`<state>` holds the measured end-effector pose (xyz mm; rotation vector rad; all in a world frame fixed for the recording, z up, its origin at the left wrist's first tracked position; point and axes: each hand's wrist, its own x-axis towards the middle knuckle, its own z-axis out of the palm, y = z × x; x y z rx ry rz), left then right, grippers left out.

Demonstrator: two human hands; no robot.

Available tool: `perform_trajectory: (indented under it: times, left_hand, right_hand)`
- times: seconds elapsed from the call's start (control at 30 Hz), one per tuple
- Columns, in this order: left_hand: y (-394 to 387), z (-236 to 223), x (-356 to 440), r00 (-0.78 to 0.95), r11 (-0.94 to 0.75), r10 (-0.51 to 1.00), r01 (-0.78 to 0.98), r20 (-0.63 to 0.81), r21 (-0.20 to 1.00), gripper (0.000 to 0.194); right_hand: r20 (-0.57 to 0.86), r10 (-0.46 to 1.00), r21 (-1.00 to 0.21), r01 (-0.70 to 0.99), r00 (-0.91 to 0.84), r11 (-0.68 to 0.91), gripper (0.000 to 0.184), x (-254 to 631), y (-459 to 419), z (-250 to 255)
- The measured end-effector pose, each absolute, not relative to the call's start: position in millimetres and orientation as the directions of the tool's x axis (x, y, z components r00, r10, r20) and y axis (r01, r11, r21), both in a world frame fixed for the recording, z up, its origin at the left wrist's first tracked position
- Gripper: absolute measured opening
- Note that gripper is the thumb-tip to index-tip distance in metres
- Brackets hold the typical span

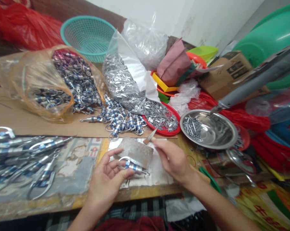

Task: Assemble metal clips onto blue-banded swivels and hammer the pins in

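My left hand (108, 176) is closed with thumb and fingers around a silver-and-blue keychain clip (134, 166) that has a curved hook and a small ring end. The clip is at the near edge of a grey metal block (141, 152), which lies on a whitish sheet (156, 175). My right hand (172, 158) is closed on what looks like a small hammer (149, 137). Its wedge-shaped metal head points up at the block's far right corner, and the rest is mostly hidden by the hand.
Many similar clips lie at left (42, 166), in a plastic bag (22, 77) and in a loose pile (125, 120). Small metal pieces fill a red tray (179, 128). A steel bowl (231, 141) holds pins. A grey metal arm (257, 77) juts over it.
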<state>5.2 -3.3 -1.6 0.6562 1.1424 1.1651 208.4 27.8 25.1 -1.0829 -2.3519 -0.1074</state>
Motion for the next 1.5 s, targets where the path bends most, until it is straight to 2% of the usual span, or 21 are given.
perform_trajectory:
  times: [0.07,0.1,0.13,0.17,0.23,0.33,0.47,0.53,0.63,0.7,0.77,0.9,1.0,1.1,1.2,1.3,1.37,1.5]
  left_hand:
    - [-3.5,-2.5,5.5,-0.021,0.319,0.936,-0.362,-0.350,0.876,0.065]
    - [-3.6,-2.6,5.5,-0.023,0.317,0.937,-0.361,-0.348,0.877,0.065]
    - [-3.8,-2.7,5.6,-0.025,0.315,0.938,-0.360,-0.346,0.878,0.065]
    - [-3.9,-2.8,5.5,-0.024,0.313,0.939,-0.358,-0.344,0.879,0.065]
    - [-4.1,-3.2,5.3,-0.020,0.313,0.939,-0.358,-0.343,0.880,0.066]
    - [-4.2,-4.1,4.9,-0.011,0.321,0.938,-0.350,-0.346,0.880,0.067]
    - [-3.5,-3.9,5.0,-0.024,0.313,0.940,-0.341,-0.341,0.887,0.069]
    - [-3.2,-3.0,5.6,-0.018,0.307,0.943,-0.344,-0.333,0.887,0.069]
    - [-3.1,-2.0,7.0,-0.016,0.300,0.945,-0.363,-0.328,0.882,0.069]
    - [-3.3,-2.2,7.9,-0.034,0.286,0.947,-0.368,-0.320,0.885,0.069]
    - [-3.6,-3.0,8.6,-0.044,0.270,0.951,-0.364,-0.306,0.891,0.070]
    - [-4.0,-3.6,8.2,-0.038,0.272,0.952,-0.350,-0.304,0.896,0.071]
    - [-4.2,-1.4,5.0,-0.052,0.301,0.947,-0.207,-0.318,0.931,0.043]
    - [-3.7,2.1,0.0,-0.053,0.289,0.956,-0.002,-0.288,0.957,0.018]
    - [-1.8,4.1,-5.0,-0.053,0.201,0.979,0.094,-0.196,0.975,0.010]
    - [1.8,4.7,-9.0,-0.026,0.169,0.986,0.112,-0.167,0.979,0.010]
    - [6.1,5.7,-11.3,-0.010,0.175,0.985,0.114,-0.175,0.978,0.012]
    - [19.9,9.4,-16.2,-0.018,0.162,0.987,0.111,-0.161,0.981,0.013]
  right_hand:
    - [0.298,0.909,-0.192,0.915,-0.291,0.355,0.024,230.3,30.8,13.8]
    - [0.163,0.963,-0.186,0.953,-0.212,0.241,0.024,239.5,31.3,8.9]
    - [0.059,0.984,-0.193,0.965,-0.170,0.178,0.024,246.6,30.8,5.4]
    - [0.013,0.989,-0.228,0.963,-0.147,0.146,0.023,251.0,29.1,4.0]
    - [0.055,0.988,-0.341,0.927,-0.143,0.153,0.024,251.7,22.3,8.5]
    - [0.238,0.939,-0.428,0.841,-0.248,0.331,0.034,238.4,6.9,30.4]
    - [0.445,0.795,-0.320,0.757,-0.411,0.570,0.052,218.5,-11.8,56.7]
    - [0.428,0.770,-0.244,0.760,-0.472,0.602,0.054,213.7,-17.4,58.0]
    - [0.315,0.806,-0.179,0.802,-0.502,0.569,0.049,211.3,-22.0,50.8]
    - [0.383,0.805,-0.185,0.817,-0.453,0.547,0.049,210.6,-24.8,46.8]
    - [0.427,0.795,-0.204,0.810,-0.431,0.549,0.051,209.9,-28.0,45.1]
    - [0.287,0.868,-0.338,0.805,-0.406,0.488,0.043,213.9,-28.5,38.1]
    - [0.273,0.939,-0.526,0.784,-0.211,0.329,0.037,225.1,-15.7,24.4]
    - [0.170,0.978,-0.601,0.773,-0.124,0.203,0.036,234.8,6.2,10.8]
    - [0.090,0.975,-0.521,0.825,-0.203,0.220,0.028,235.9,33.9,5.6]
    - [0.171,0.968,-0.288,0.930,-0.184,0.228,0.028,234.9,69.5,8.0]
    - [0.203,0.968,-0.176,0.967,-0.150,0.186,0.031,237.3,95.7,10.0]
    - [0.111,0.980,-0.089,0.981,-0.164,0.174,0.031,245.1,133.8,10.8]
